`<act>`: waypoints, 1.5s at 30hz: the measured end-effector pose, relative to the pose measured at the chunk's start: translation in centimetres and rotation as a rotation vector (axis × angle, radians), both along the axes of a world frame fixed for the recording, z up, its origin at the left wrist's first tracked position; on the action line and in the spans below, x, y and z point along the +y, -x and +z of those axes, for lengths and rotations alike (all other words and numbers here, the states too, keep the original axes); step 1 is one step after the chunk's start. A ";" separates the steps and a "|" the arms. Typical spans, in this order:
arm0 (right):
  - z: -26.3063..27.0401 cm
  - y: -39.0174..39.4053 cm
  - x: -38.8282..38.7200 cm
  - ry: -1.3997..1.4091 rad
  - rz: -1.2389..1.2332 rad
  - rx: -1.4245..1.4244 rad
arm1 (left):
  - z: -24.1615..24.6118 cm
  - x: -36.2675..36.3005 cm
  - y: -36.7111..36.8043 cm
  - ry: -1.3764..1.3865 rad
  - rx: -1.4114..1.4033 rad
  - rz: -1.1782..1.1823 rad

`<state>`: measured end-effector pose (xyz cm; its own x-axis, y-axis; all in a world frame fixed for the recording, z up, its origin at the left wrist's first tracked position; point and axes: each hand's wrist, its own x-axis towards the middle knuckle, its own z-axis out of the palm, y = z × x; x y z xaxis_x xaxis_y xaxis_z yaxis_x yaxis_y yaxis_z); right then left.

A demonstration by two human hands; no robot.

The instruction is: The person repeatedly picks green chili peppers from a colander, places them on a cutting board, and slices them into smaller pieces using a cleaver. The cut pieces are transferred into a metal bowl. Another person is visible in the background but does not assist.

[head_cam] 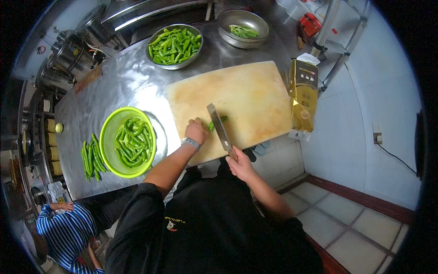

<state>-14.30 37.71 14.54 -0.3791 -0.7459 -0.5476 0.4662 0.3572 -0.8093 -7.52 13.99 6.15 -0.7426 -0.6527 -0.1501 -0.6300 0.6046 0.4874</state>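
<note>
My right hand (241, 164) grips the handle of a cleaver (219, 128), whose blade stands over the pale cutting board (253, 89). Green pepper pieces (211, 126) lie on the board at both sides of the blade. My left hand (196, 132), with a metal watch band at the wrist, rests on the board left of the blade; its fingers are bent, and whether they hold anything is unclear. To the left, a lime-green plastic colander (105, 147) holds whole green peppers (135, 144). More long green peppers (91, 159) lie beside it on the steel table (119, 92).
Beyond the board stand a metal bowl (175, 67) of cut green peppers and stacked metal bowls (236, 42) with some green pieces. A gold packet (304, 99) lies at the board's right edge, near a metal frame (328, 30). A person in a striped top (66, 229) is at lower left.
</note>
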 end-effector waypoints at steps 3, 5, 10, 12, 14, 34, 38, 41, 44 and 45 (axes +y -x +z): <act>-0.2 0.9 3.0 0.001 -0.164 0.006 | -0.1 -0.9 1.2 -0.003 0.084 -0.008; -0.3 1.9 4.4 0.010 -0.262 -0.024 | 0.4 0.1 2.7 0.034 0.166 -0.057; 0.1 4.0 6.0 -0.069 -0.247 0.009 | 1.8 2.4 5.8 0.037 -0.136 -0.293; -0.8 3.9 6.9 -0.072 -0.250 0.094 | 2.6 3.6 6.5 0.058 -0.189 -0.336; -1.0 3.5 6.5 -0.043 -0.294 0.054 | 2.6 3.3 6.7 0.074 -0.216 -0.372; -0.7 4.7 4.4 -0.025 -0.308 -0.007 | 10.3 -23.5 2.6 -0.324 0.526 0.671; -1.3 4.9 3.2 -0.106 -0.298 0.107 | 8.2 -18.2 -7.9 -0.654 0.733 0.726; -4.9 5.3 4.0 -0.071 -0.399 0.015 | 4.0 -18.7 -20.3 -0.700 0.890 0.924; -5.3 5.6 3.8 -0.045 -0.393 0.030 | 0.3 -19.1 -30.7 -0.186 0.264 1.012; -4.9 5.6 3.5 -0.091 -0.382 0.041 | 0.0 -18.4 -30.9 -0.107 0.218 0.924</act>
